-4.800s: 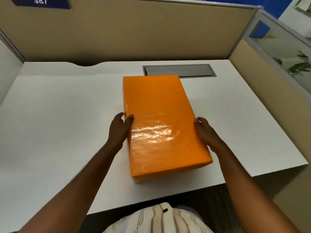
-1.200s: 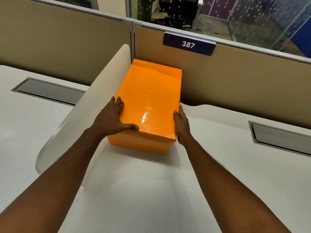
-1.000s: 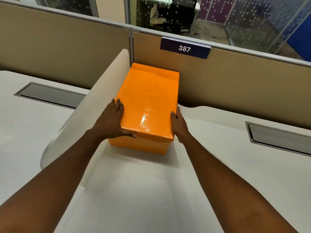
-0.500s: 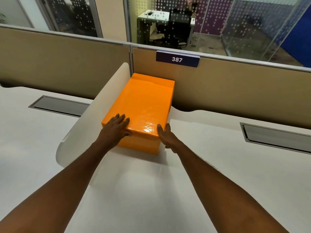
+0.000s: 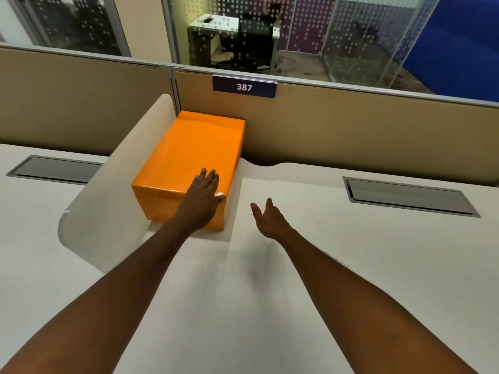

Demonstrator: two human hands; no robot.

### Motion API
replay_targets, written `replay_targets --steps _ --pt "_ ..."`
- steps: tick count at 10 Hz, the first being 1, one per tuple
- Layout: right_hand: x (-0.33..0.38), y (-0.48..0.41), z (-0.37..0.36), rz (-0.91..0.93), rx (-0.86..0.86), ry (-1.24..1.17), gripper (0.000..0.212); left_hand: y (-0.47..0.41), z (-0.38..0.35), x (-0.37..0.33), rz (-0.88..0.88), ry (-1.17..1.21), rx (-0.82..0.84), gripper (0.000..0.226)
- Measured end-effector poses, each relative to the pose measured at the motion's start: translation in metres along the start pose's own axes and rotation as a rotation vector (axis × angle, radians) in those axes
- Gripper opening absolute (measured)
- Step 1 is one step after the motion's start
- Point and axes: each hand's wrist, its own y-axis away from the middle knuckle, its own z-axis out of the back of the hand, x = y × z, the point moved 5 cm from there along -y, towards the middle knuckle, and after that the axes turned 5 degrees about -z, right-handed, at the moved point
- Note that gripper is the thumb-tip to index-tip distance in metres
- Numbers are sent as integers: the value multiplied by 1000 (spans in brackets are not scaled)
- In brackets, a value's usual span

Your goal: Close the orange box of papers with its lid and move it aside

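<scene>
Orange box (image 5: pixel 194 157) lidded, tucked in desk (image 5: pixel 297 265) corner against beige partition (image 5: pixel 351 136). Left hand (image 5: pixel 204 197) flat on lid, ungripped. Right hand (image 5: pixel 268 220) loose, empty, just beside.

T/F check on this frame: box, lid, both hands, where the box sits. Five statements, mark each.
1. The lid is on the orange box. True.
2. The left hand rests flat on the box's near end. True.
3. The right hand grips the box's side. False: it is open and clear of the box.
4. The box sits mid-desk, far from the partition. False: its far end is by the tan partition, under the 387 sign.
5. A white curved divider stands left of the box. True.
</scene>
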Motion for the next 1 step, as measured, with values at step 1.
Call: replay_targets --steps 1 --pt "-19 10 18 -7 -106 89 81 -2 -13 -34 -14 39 14 64"
